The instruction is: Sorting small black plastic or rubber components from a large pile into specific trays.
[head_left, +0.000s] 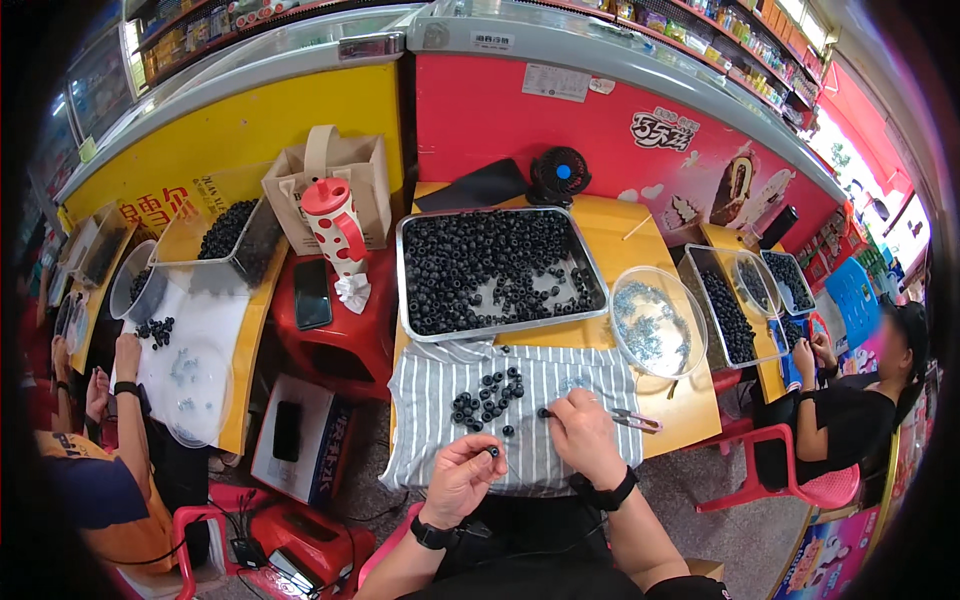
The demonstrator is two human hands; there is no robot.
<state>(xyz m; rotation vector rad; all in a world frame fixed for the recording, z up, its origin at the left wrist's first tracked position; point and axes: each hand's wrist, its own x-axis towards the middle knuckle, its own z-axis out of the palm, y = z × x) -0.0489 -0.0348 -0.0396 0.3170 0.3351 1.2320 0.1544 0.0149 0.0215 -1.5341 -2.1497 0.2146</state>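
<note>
Left hand (460, 482) pinches round black bead (493, 452); right hand (587, 437), grip unclear; black-and-white lettering (664, 130) on pink panel (480, 120) beyond, striped grey-white cloth (425, 400) beneath

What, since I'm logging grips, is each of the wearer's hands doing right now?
Left hand: closed, pinching a small black piece.
Right hand: curled, with another black piece at its fingers; whether gripped cannot be told.

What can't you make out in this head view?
Head view: whether your right hand holds anything; its own back hides the grip.
Head view: exact shapes of the pale pieces in the round tub; too small.
Head view: the orange-shirted person's head; cut off by the dark left rim.
</note>
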